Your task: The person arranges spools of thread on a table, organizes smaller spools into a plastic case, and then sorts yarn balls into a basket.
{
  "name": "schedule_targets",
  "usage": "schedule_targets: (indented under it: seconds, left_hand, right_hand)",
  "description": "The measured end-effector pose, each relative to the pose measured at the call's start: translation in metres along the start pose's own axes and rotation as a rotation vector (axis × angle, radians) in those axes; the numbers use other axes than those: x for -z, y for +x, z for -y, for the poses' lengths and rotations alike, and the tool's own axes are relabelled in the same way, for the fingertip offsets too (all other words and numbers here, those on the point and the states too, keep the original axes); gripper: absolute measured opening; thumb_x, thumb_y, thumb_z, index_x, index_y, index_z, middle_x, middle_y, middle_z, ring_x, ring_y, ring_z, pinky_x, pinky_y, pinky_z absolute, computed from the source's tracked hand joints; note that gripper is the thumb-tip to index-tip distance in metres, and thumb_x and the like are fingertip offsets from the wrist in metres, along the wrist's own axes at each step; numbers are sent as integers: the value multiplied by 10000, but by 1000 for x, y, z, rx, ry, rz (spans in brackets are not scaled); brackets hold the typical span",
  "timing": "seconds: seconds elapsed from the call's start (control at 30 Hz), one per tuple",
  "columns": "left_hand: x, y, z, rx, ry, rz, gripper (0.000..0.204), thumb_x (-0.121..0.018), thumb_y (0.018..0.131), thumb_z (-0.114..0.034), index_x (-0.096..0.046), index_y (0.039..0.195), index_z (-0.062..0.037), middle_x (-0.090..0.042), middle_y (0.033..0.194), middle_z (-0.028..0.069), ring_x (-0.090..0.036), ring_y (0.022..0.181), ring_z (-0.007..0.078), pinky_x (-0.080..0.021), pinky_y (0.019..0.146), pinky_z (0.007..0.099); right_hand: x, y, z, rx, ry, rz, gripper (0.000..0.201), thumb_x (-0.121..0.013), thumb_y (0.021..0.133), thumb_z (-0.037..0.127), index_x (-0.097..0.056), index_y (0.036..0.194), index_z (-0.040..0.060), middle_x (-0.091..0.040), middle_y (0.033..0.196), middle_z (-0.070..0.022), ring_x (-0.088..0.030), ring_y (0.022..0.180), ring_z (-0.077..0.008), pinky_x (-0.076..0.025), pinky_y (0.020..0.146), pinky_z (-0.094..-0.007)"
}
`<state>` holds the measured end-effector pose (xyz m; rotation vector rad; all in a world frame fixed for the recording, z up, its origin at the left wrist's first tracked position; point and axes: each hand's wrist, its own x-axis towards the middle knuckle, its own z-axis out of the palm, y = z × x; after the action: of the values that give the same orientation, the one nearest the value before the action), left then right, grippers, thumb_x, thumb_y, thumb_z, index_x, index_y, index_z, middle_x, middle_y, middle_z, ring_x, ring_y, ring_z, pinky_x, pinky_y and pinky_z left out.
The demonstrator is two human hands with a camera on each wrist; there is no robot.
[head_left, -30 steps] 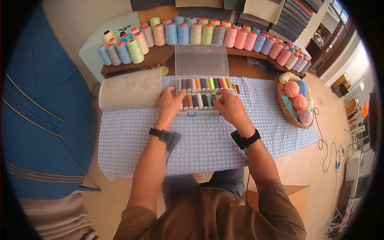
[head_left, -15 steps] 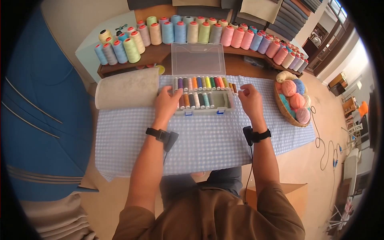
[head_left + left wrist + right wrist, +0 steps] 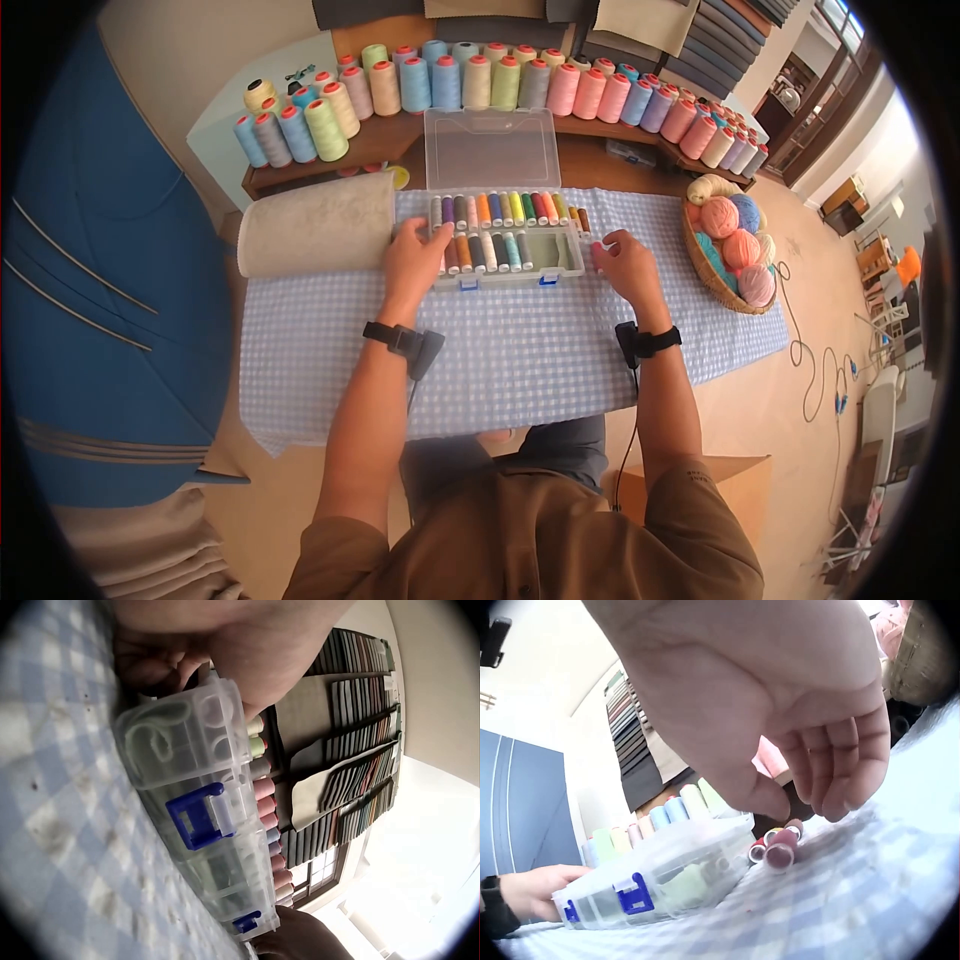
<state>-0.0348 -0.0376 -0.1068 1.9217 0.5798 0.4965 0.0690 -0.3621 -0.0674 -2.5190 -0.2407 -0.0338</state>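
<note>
A clear plastic thread box (image 3: 505, 272) with blue latches stands on the checked cloth, its lid (image 3: 490, 150) raised at the back. Small thread spools (image 3: 487, 252) in many colours fill its rows; the front right section shows a greenish bottom. My left hand (image 3: 413, 262) grips the box's left end, thumb over the rim and fingers bent at its side (image 3: 199, 724). To the right of the box, my right hand (image 3: 630, 268) hovers low with loosely bent fingers. A magenta spool (image 3: 781, 851) lies on the cloth just below its fingertips, beside several other loose spools (image 3: 757, 851).
Large thread cones (image 3: 445, 82) line a curved wooden shelf behind. A wicker basket (image 3: 712, 262) of yarn balls stands at the right of the blue checked cloth (image 3: 500, 350). At the left lies a rolled pale fabric (image 3: 318, 228); a blue board (image 3: 110, 260) stands beyond.
My right hand has moved from the front right of the thread box to the cloth on its right. A magenta spool now shows by its fingertips. The left hand stays at the box.
</note>
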Motion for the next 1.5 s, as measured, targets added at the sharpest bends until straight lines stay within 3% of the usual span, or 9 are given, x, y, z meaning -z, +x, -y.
schedule_targets:
  seconds: [0.2, 0.3, 0.5, 0.77, 0.93, 1.03, 1.17, 1.27, 1.5]
  left_hand:
    - [3, -2, -6, 9, 27, 11, 648, -730, 899, -472, -622, 1271, 48, -718, 933, 147, -711, 849, 279, -549, 774, 388]
    - [3, -3, -7, 13, 23, 17, 645, -729, 901, -470, -622, 1272, 46, -718, 934, 149, -711, 850, 280, -549, 774, 387]
    - [4, -3, -10, 20, 12, 35, 638, -745, 914, -439, -611, 1286, 62, -693, 943, 120, -675, 849, 217, -537, 752, 349]
    - [3, -2, -7, 22, 30, 23, 649, -744, 905, -456, -615, 1278, 60, -695, 919, 123, -683, 827, 236, -540, 744, 361]
    - [3, -1, -4, 10, 32, 28, 666, -728, 899, -479, -613, 1281, 54, -709, 939, 150, -707, 849, 280, -549, 779, 386]
    - [3, -2, -6, 8, 30, 19, 635, -750, 907, -443, -618, 1272, 59, -696, 925, 122, -681, 830, 231, -539, 734, 357]
    - [5, -5, -15, 19, 9, 28, 622, -746, 910, -437, -622, 1273, 53, -707, 964, 138, -691, 864, 244, -545, 760, 367]
    - [7, -7, -17, 37, 20, 35, 621, -745, 911, -435, -622, 1276, 52, -710, 973, 140, -692, 871, 246, -546, 766, 368]
    - [2, -4, -9, 17, -8, 27, 624, -752, 909, -433, -622, 1280, 52, -704, 923, 117, -685, 832, 221, -543, 741, 352]
  right_hand:
    - [-14, 2, -6, 65, -196, -82, 346, -711, 943, 336, -689, 1095, 25, -749, 862, -165, -726, 816, -362, -564, 736, -441]
    - [1, -6, 19, 73, -78, -158, 343, -715, 951, 351, -672, 1057, 28, -735, 803, -159, -722, 768, -373, -561, 698, -449]
    - [-8, -24, 73, 260, 165, -15, 306, -710, 962, 327, -639, 971, 30, -721, 787, -173, -716, 739, -377, -553, 671, -462]
    - [-36, -22, 88, 292, -31, 5, 265, -711, 955, 282, -686, 944, 19, -736, 793, -145, -728, 752, -318, -564, 708, -403]
    - [-30, 5, 52, 347, 167, -213, 193, -697, 921, 218, -699, 949, 27, -744, 838, -170, -724, 776, -375, -567, 726, -455]
    - [-6, 36, 32, 285, 117, -357, 166, -685, 912, 177, -699, 959, 18, -752, 882, -181, -728, 818, -381, -570, 748, -449]
    - [-11, 73, -4, 115, 2, -98, 300, -735, 855, 263, -722, 1048, 34, -760, 982, -200, -729, 950, -378, -565, 839, -444]
    - [-25, 84, -13, 82, -45, 46, 382, -763, 838, 289, -714, 1104, 19, -754, 944, -202, -743, 890, -336, -568, 800, -409]
    - [-19, 75, -15, 60, -169, 42, 422, -758, 803, 305, -688, 1114, 29, -751, 994, -231, -723, 970, -381, -559, 854, -455]
